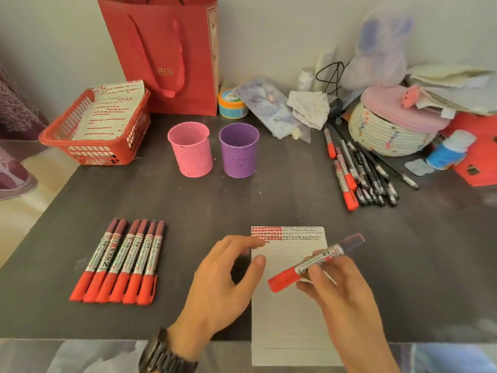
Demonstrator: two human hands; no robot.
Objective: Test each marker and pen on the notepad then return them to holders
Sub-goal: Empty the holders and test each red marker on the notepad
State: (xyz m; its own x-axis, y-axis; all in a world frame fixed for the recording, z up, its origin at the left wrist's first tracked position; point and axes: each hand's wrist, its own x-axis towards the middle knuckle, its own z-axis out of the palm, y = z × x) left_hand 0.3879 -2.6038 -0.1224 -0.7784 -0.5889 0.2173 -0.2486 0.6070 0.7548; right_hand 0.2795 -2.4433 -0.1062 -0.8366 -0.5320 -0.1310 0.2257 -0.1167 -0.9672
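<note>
We're pinching the marker (314, 261) mid-barrel in the right hand (341, 292). It's hanging tilted over the notepad (287, 319), and the red cap looks on. The left hand (223, 278) is open, its fingertips lying at the pad's left edge.

Risks we're watching:
- Cap pull: only the thumb and fingertips are gripping the barrel, so a stiff cap could jerk the marker loose, or the bare tip could streak the counter (269, 197).
- The pad's near end seems to be overhanging the counter's front edge. If the left hand isn't pinning it, a stroke could slide or tip it.
- Mix-up: the row of six markers (118, 262) is sitting left of the pad and the loose pile (360, 170) far right, so a slip could mean retesting or skipping.
- The pink holder (191, 149) and purple holder (238, 149) look light. Dropping a marker in off-centre could topple one.
</note>
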